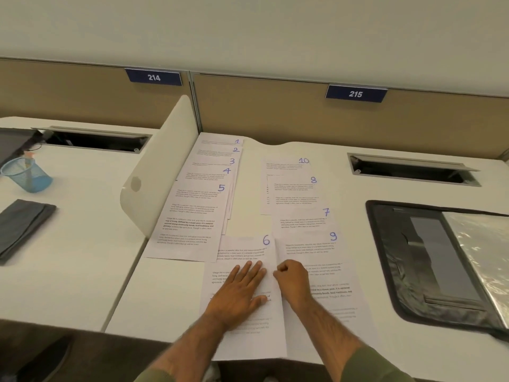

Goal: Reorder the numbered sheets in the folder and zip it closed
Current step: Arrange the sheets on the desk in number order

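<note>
Two hands at sheet 6 on the near tabletop, folder open to the right

The left hand (239, 288) lies flat, fingers straight and slightly spread, pressing on sheet 6 (248, 340), the sheet nearest the tabletop (165, 293) edge. The right hand (292, 279) is just beside it, fingers curled at sheet 6's right edge where it meets sheet 9 (330, 271); whether it pinches that edge I cannot tell. Beyond sheet 9, sheet 7 (303, 219), sheet 8 (297, 188) and sheet 10 (283, 166) overlap in a column. Left of them, sheets 1 to 5 (192, 216) fan out, 5 nearest. The black folder (391, 257) lies open, well apart on the right, holding a clear sleeve (479, 244).
</note>
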The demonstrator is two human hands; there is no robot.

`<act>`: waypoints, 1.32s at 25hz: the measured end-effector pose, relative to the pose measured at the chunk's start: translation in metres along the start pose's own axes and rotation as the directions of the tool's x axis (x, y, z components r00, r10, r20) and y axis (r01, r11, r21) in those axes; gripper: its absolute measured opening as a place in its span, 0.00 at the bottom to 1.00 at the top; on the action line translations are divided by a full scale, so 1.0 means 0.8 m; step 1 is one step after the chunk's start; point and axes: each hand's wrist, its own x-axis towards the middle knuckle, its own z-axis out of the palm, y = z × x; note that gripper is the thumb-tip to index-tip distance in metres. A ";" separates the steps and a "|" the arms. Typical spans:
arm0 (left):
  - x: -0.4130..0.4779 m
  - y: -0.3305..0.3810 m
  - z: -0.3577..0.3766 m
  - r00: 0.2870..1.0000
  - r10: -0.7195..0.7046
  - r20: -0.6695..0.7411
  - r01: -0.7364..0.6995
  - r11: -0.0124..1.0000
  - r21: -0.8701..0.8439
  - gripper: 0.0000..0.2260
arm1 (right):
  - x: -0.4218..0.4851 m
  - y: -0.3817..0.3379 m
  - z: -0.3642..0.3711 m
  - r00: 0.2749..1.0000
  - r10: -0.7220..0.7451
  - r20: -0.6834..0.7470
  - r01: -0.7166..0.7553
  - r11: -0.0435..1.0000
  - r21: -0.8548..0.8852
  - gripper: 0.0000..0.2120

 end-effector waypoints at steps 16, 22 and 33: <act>0.015 -0.008 -0.105 0.713 -0.687 -0.138 0.248 0.432 -0.867 0.10 | 0.011 -0.035 -0.134 0.997 -0.068 -0.024 0.070 0.842 0.535 0.04; -0.020 -0.096 -0.141 0.599 -0.783 -0.168 0.349 0.444 -0.825 0.12 | 0.027 -0.101 -0.015 0.994 -0.035 0.105 -0.033 0.808 0.589 0.06; -0.036 -0.231 -0.138 0.586 -0.806 -0.090 0.481 0.435 -0.762 0.15 | 0.075 -0.166 0.117 0.996 0.053 0.077 -0.080 0.910 0.407 0.03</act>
